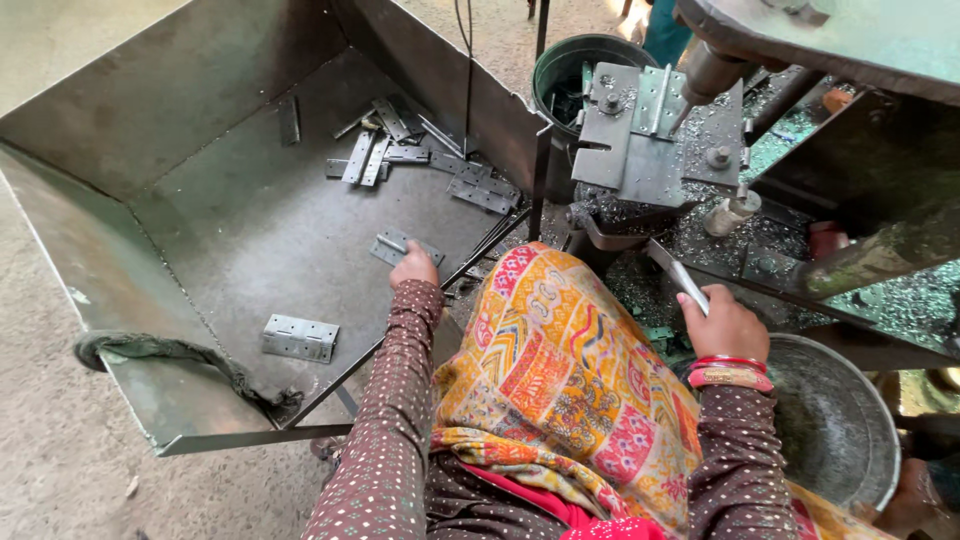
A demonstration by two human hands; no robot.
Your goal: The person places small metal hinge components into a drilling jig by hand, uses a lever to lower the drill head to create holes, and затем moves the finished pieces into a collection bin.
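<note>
Hinges of flat grey metal lie in the big sheet-metal bin (200, 150) filling the left of the frame, and one grey hinge (392, 245) sits under the left hand (415, 268) at lower centre of the bin floor; the fingers are bent down onto it, though whether they have pinched it I cannot tell. Nearest the camera, a yellow and orange patterned cloth (570, 390) drapes the lap between the two dotted brown sleeves. Lower left in the bin lies a single folded hinge (299, 337), well apart from the hand, with a twisted dark rope (170, 352) looped over the near rim. At right centre, the right hand (728, 325), red bangles at its wrist, is clenched around a slim steel lever handle (680, 278). Just right of it, at the lower right, sits a round grey metal basin (840, 420). Farther off, a loose heap of hinges (420, 155) rests at the bin's upper middle. Beyond, at upper right, the drill press worktop (640, 140) carries a clamped metal piece amid shavings, with a dark green bucket (575, 65) behind.
</note>
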